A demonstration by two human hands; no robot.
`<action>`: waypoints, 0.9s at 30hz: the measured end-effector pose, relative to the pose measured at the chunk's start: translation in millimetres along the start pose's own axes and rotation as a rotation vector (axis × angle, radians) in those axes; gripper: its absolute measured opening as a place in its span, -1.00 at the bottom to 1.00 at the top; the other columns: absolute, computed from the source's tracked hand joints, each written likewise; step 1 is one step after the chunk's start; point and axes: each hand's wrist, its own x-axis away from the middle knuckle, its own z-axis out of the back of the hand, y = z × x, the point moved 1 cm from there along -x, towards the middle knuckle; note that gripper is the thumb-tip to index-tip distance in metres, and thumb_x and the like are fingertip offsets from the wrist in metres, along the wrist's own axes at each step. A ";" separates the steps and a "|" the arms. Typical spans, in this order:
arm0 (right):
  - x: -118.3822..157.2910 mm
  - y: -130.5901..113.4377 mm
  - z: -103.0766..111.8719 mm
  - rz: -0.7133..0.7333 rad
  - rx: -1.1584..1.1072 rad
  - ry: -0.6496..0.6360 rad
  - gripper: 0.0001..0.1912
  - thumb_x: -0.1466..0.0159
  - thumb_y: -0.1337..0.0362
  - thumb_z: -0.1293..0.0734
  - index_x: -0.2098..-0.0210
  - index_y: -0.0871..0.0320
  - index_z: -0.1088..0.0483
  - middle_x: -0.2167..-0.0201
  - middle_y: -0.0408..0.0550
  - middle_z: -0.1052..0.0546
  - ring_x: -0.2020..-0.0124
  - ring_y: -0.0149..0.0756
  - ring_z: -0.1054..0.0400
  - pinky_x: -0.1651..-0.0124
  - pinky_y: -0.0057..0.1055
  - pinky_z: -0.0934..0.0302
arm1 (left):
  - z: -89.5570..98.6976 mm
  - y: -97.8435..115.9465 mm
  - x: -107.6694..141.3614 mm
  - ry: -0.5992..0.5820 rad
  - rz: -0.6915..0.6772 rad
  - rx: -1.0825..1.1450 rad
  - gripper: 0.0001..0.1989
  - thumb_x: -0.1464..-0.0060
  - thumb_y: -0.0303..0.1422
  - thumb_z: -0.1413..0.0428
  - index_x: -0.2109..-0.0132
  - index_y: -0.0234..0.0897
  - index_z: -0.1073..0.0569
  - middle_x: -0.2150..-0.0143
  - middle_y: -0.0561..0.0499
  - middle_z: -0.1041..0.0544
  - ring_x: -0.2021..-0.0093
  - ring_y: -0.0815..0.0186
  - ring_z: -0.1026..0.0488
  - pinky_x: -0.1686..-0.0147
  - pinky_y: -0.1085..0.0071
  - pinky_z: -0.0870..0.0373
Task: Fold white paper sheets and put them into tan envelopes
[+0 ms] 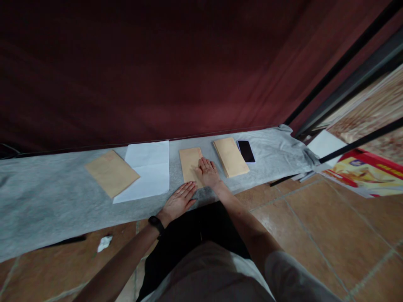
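A brown paper envelope (pixel 189 161) lies flat on the grey cloth in front of me. My right hand (pixel 208 171) rests flat on its right side, fingers stretched out. At the envelope's lower left corner is my left hand (pixel 180 199), laid open with its fingertips at the edge; a black band is on that wrist. Right of the envelope sits a stack of similar envelopes (pixel 231 157). To the left, white paper sheets (pixel 147 167) lie with a fold line across them, and another brown envelope (pixel 111 173) overlaps their left part.
A dark phone (pixel 246 151) lies beyond the envelope stack. The long narrow surface is covered by a grey cloth (pixel 63 188), with a dark red curtain (pixel 157 75) behind it. At right are black metal bars and a colourful box (pixel 365 173). Crumpled white tissue (pixel 104 243) is on the tiled floor.
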 end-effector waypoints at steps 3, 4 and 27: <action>24.7 -6.4 3.9 0.068 -0.003 0.027 -0.43 -0.50 0.10 -0.05 -0.40 0.21 -0.12 -0.40 0.12 -0.19 -0.44 -0.10 -0.03 -0.46 0.00 0.14 | -0.3 0.2 0.2 0.000 0.005 -0.001 -0.46 -0.38 -0.16 0.08 -0.38 -0.32 -0.22 -0.41 -0.18 -0.26 -0.43 0.18 -0.15 -0.39 0.13 -0.14; 35.8 -8.6 5.3 0.096 -0.005 0.031 -0.43 -0.50 0.09 -0.06 -0.41 0.20 -0.11 -0.40 0.10 -0.19 -0.44 -0.12 -0.03 -0.47 -0.01 0.14 | -0.6 0.2 0.4 -0.001 0.003 -0.003 -0.46 -0.38 -0.16 0.09 -0.37 -0.33 -0.22 -0.40 -0.19 -0.26 -0.42 0.17 -0.15 -0.39 0.13 -0.15; 114.1 -0.4 20.7 0.172 -0.162 0.016 -0.53 -0.50 0.19 -0.08 -0.34 0.15 -0.25 -0.33 0.04 -0.34 -0.36 -0.21 -0.19 -0.45 -0.06 0.04 | -10.3 14.2 -38.9 0.020 0.192 -0.047 -0.42 -0.39 -0.21 0.23 -0.44 -0.36 -0.10 -0.44 -0.19 -0.19 -0.45 0.13 -0.09 -0.39 0.09 -0.08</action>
